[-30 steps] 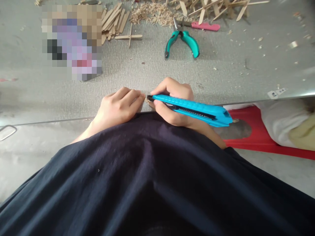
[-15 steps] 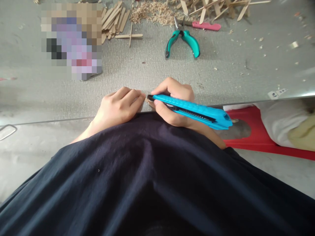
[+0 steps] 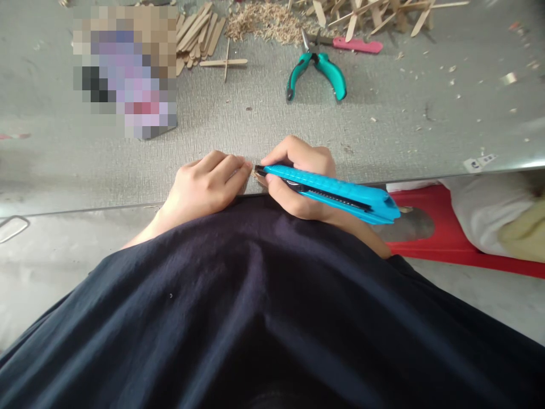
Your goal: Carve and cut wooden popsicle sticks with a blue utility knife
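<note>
At the table's front edge, my right hand (image 3: 300, 176) grips a blue utility knife (image 3: 340, 186). The knife slants, its black front end toward my left hand and its rear end out to the right. My left hand (image 3: 208, 180) is closed, palm down, fingertips pressed close to the knife's front. A small piece of a wooden craft stick (image 3: 255, 173) shows between the two hands at the knife's tip. Most of that stick is hidden under my left fingers, and the blade's edge is too small to make out.
Teal-handled pliers (image 3: 316, 71) lie farther back, beside a pink-handled knife (image 3: 357, 45). Behind them are wood shavings (image 3: 264, 21), a pile of craft sticks (image 3: 200, 31), a small stick cross (image 3: 225, 62) and more joined sticks (image 3: 374, 14). A red stool (image 3: 451, 227) stands below the table's right side.
The rear end of the utility knife has shifted very slightly to the left. Both hands stay in nearly the same place.
</note>
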A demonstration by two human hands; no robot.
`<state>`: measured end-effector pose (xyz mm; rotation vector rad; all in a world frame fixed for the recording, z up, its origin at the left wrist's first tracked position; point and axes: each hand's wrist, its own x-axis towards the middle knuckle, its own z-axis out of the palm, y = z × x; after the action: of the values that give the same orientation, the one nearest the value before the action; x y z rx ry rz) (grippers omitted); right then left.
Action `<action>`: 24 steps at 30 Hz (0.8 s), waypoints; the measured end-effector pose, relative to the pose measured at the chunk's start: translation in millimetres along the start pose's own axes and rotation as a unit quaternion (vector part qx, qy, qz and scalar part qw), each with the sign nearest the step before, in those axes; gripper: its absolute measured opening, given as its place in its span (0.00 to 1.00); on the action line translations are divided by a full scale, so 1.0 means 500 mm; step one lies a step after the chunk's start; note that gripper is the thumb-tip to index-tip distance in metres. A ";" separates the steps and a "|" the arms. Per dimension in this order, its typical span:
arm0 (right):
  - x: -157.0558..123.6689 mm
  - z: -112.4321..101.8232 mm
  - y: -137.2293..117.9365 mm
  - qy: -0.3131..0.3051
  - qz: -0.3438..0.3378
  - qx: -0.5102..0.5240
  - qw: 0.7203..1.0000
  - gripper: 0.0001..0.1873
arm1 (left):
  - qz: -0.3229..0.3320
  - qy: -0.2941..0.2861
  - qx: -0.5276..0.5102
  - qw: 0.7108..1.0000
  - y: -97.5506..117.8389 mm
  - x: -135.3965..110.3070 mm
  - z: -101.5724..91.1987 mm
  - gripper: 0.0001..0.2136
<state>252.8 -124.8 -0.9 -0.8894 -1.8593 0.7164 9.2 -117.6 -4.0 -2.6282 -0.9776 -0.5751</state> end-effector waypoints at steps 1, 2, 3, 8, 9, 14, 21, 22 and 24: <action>0.000 0.000 0.000 -0.001 0.002 -0.002 1.000 0.05 | 0.001 0.003 0.003 1.000 0.000 0.001 0.000 0.11; 0.000 0.000 0.000 -0.001 0.003 -0.003 1.000 0.05 | 0.002 0.006 0.006 1.000 0.000 0.001 0.000 0.11; -0.001 0.000 0.000 -0.001 0.002 -0.005 1.000 0.05 | 0.005 0.011 0.010 1.000 0.000 0.002 0.000 0.12; -0.003 -0.001 0.001 -0.009 0.008 -0.020 1.000 0.05 | 0.017 0.021 0.015 1.000 0.001 0.003 0.001 0.11; -0.003 -0.001 0.001 -0.011 0.011 -0.022 1.000 0.05 | 0.011 0.018 0.007 1.000 0.001 0.002 0.002 0.11; -0.002 -0.001 0.000 -0.002 0.004 -0.019 1.000 0.05 | -0.015 -0.005 -0.031 0.999 0.001 0.000 0.002 0.12; 0.000 -0.001 -0.001 -0.002 -0.004 -0.012 1.000 0.06 | 0.008 0.001 0.001 1.000 -0.001 0.001 -0.002 0.11; -0.001 -0.001 -0.001 -0.002 -0.003 -0.014 1.000 0.05 | 0.010 0.003 0.004 1.000 0.000 0.001 -0.002 0.11; -0.001 -0.001 0.000 -0.005 0.000 -0.021 1.000 0.05 | 0.008 0.005 0.011 1.000 0.001 0.001 -0.001 0.10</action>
<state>253.6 -125.2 -1.1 -0.9136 -1.8903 0.6844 9.6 -117.6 -3.6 -2.6086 -0.9544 -0.5705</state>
